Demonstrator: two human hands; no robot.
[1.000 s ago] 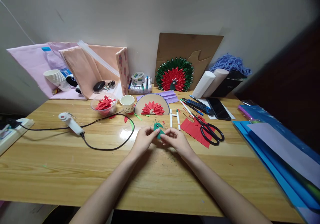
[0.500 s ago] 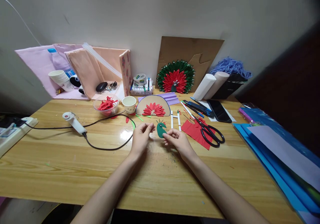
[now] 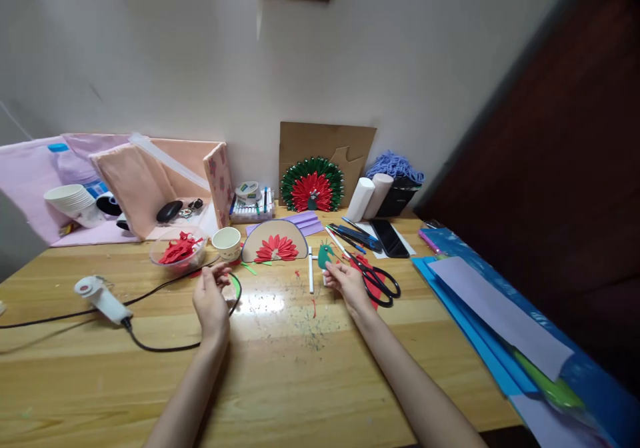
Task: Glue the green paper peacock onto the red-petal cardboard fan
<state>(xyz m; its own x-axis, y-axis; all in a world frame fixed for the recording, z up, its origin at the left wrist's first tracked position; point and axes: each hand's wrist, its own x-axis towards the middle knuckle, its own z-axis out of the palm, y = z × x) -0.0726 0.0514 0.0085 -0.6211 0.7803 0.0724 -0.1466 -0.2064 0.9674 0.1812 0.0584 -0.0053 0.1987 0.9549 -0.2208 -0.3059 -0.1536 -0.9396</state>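
My right hand (image 3: 346, 281) is closed on a small green paper peacock body (image 3: 325, 255), held upright just above the wooden table (image 3: 300, 381), beside a white marker (image 3: 311, 269). My left hand (image 3: 211, 296) hovers to the left with its fingers curled into a pinch, right over the black cord (image 3: 165, 348) of the white glue gun (image 3: 100, 296). I cannot tell whether anything is in that pinch. A half-round card with red paper petals (image 3: 275, 243) lies just beyond both hands.
A clear bowl of red paper bits (image 3: 177, 251) and a paper cup (image 3: 226, 243) stand behind my left hand. Black scissors (image 3: 379, 281) lie on red paper right of my right hand. A finished peacock (image 3: 313, 185), a phone (image 3: 390, 238) and blue sheets (image 3: 475, 301) sit further off.
My hands have parted. The left let go of the green peacock body and moved left over the cord. The right kept it and shifted right. The view tilted up and turned right.
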